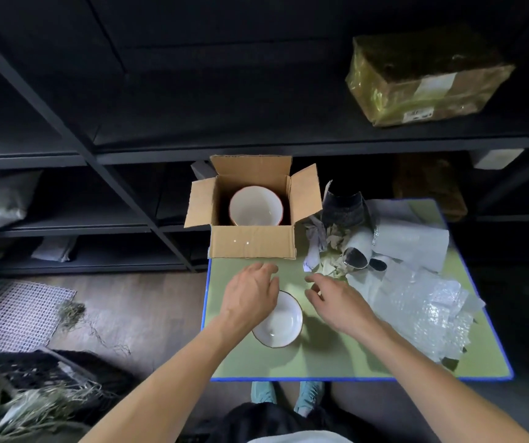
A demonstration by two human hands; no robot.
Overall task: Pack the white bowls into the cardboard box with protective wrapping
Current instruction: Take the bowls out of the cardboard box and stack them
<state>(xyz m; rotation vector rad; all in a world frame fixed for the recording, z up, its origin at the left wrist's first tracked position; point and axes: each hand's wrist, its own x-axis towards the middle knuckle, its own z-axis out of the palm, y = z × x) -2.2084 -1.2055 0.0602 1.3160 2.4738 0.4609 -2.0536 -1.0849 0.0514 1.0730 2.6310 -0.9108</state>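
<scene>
An open cardboard box (253,246) stands at the far left of the green table (336,356), flaps spread. One white bowl (255,206) with a dark rim sits inside it. A second white bowl (280,322) rests on the table in front of the box. My left hand (252,294) hovers over that bowl's left rim, fingers apart, holding nothing. My right hand (333,298) is just right of the bowl, fingers loosely curled and empty. Bubble wrap (429,308) and foam sheets (413,243) lie heaped on the table's right side.
Torn paper scraps and rolled dark-lined wrapping (354,257) lie beside the box. Black shelving runs behind the table, with a taped parcel (422,78) on an upper shelf. A mesh mat (17,314) and straw litter the floor at left. My feet show under the table's near edge.
</scene>
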